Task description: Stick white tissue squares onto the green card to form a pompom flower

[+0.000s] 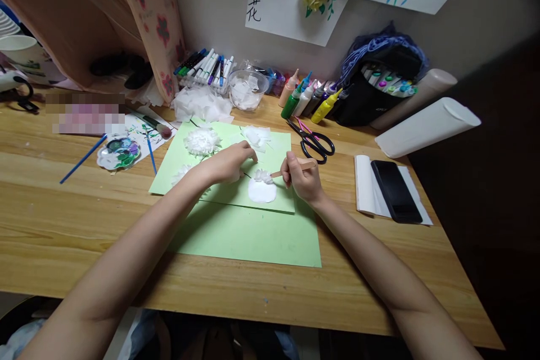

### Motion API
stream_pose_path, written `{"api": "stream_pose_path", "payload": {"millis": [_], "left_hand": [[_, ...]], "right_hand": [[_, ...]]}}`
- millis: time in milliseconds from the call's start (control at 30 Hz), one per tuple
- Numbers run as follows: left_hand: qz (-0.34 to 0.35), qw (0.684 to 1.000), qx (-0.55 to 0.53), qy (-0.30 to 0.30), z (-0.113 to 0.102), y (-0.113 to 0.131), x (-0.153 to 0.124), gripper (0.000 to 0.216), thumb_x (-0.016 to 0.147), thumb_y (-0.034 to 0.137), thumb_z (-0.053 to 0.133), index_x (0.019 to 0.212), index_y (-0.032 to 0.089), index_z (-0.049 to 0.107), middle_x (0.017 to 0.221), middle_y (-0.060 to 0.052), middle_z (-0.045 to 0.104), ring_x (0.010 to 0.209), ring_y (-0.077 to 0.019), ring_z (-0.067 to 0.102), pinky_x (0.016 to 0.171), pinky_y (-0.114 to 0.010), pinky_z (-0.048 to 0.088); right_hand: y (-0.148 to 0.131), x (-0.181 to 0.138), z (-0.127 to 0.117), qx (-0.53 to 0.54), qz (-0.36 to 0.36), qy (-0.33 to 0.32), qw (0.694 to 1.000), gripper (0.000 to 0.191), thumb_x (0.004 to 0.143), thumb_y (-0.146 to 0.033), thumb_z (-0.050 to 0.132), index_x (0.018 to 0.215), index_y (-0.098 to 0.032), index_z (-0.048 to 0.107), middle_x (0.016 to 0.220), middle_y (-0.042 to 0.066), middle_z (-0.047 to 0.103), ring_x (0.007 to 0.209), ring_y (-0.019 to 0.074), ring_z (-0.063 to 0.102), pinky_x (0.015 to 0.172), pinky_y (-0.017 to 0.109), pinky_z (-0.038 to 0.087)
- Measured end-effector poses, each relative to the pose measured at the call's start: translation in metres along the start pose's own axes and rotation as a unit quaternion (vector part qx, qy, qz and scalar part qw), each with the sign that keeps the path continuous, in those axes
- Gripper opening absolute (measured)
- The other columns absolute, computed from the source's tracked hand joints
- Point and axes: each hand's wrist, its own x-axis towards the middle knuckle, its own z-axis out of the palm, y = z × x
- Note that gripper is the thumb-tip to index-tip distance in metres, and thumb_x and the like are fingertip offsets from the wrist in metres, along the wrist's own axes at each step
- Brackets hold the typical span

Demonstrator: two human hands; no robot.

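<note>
My right hand is closed round a wooden stick whose tip touches a small crumpled white tissue piece on a white patch. My left hand rests curled on the light green paper, fingertips pressed down just left of that tissue piece. A fluffy white tissue flower lies further back on the green paper, with another tissue flower partly hidden under my left wrist. More white tissue sits at the paper's far edge.
A second green sheet lies nearer me. Black scissors, paint bottles, a bowl of tissue, markers, a palette and blue brushes surround it. A phone lies on a notebook at right.
</note>
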Motion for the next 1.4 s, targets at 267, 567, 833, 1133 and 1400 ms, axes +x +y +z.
{"api": "stream_pose_path", "payload": {"millis": [267, 567, 833, 1133, 1400], "left_hand": [[0.011, 1.000, 0.002, 0.010, 0.004, -0.006, 0.002, 0.044, 0.069, 0.006, 0.053, 0.111, 0.016, 0.055, 0.117, -0.010, 0.050, 0.107, -0.0232, 0.052, 0.087, -0.031, 0.044], [0.004, 1.000, -0.002, 0.015, 0.005, -0.008, 0.000, 0.044, 0.070, 0.005, 0.052, 0.113, 0.017, 0.055, 0.117, -0.009, 0.051, 0.106, -0.0223, 0.053, 0.086, -0.030, 0.045], [-0.091, 0.985, 0.025, 0.144, -0.003, 0.004, 0.010, 0.027, 0.083, 0.016, 0.050, 0.108, 0.015, 0.058, 0.108, -0.009, 0.059, 0.096, -0.0202, 0.058, 0.078, -0.029, 0.045], [-0.091, 0.958, 0.177, 0.208, -0.006, 0.008, 0.044, 0.015, 0.081, 0.012, 0.051, 0.080, 0.016, 0.066, 0.093, -0.010, 0.061, 0.094, -0.0245, 0.055, 0.069, -0.032, 0.041], [-0.046, 0.925, -0.291, 0.241, -0.029, 0.005, 0.001, 0.023, 0.082, 0.037, 0.056, 0.083, 0.015, 0.061, 0.084, -0.005, 0.066, 0.078, -0.0155, 0.059, 0.071, -0.027, 0.044]], "right_hand": [[-0.007, 0.003, 0.002, -0.078, -0.100, -0.079, 0.989, 0.056, 0.095, -0.040, 0.035, 0.045, -0.019, 0.044, 0.039, -0.002, 0.045, 0.038, 0.0073, 0.044, 0.045, 0.023, 0.034], [-0.002, 0.014, -0.014, 0.094, 0.044, 0.024, 0.994, 0.060, 0.092, -0.049, 0.038, 0.042, -0.018, 0.046, 0.036, -0.003, 0.040, 0.030, 0.0063, 0.039, 0.033, 0.022, 0.026], [0.034, 0.029, -0.011, 0.320, 0.166, 0.078, 0.930, 0.055, 0.082, -0.056, 0.050, 0.042, -0.019, 0.039, 0.031, -0.005, 0.033, 0.024, 0.0038, 0.028, 0.029, 0.020, 0.012], [0.037, 0.029, -0.013, 0.384, 0.174, 0.091, 0.902, 0.054, 0.083, -0.053, 0.051, 0.043, -0.017, 0.039, 0.031, -0.006, 0.032, 0.025, 0.0026, 0.029, 0.031, 0.018, 0.017], [0.039, 0.029, -0.013, 0.399, 0.175, 0.085, 0.896, 0.055, 0.086, -0.052, 0.047, 0.043, -0.018, 0.039, 0.029, -0.005, 0.033, 0.025, 0.0037, 0.028, 0.031, 0.018, 0.020]]}}
